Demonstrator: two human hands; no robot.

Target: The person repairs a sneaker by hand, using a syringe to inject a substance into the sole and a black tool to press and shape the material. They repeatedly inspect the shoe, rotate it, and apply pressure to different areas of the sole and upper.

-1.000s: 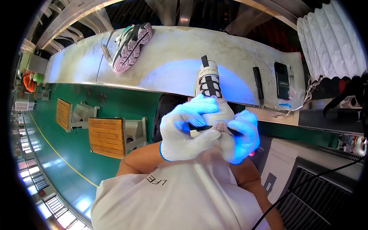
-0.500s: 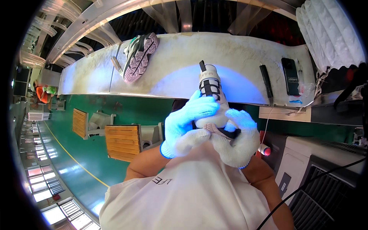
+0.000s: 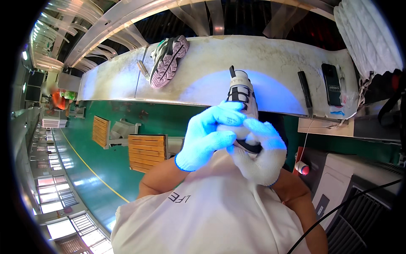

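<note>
A white sports shoe with black straps (image 3: pixel 242 93) is held in front of my chest, toe pointing away toward the pale workbench (image 3: pixel 270 55). My left hand (image 3: pixel 209 135), in a white knit glove lit blue, wraps the near end of the shoe from the left. My right hand (image 3: pixel 262 154), also gloved, grips the heel end from the right and below. The fingers of both hands meet over the shoe, hiding its heel. A patch of blue light falls on the bench just behind the shoe.
A second shoe (image 3: pixel 168 60) lies sole-up on the bench at the left, a small tool (image 3: pixel 143 70) beside it. A black pen-like tool (image 3: pixel 305 88) and a dark phone (image 3: pixel 331 84) lie at the right. Wooden pallets (image 3: pixel 146 151) stand on the green floor; a grey machine (image 3: pixel 359 186) is at the right.
Both hands stayed on the shoe and shifted their grip; my right hand has slid lower under the heel. The view has tilted slightly.
</note>
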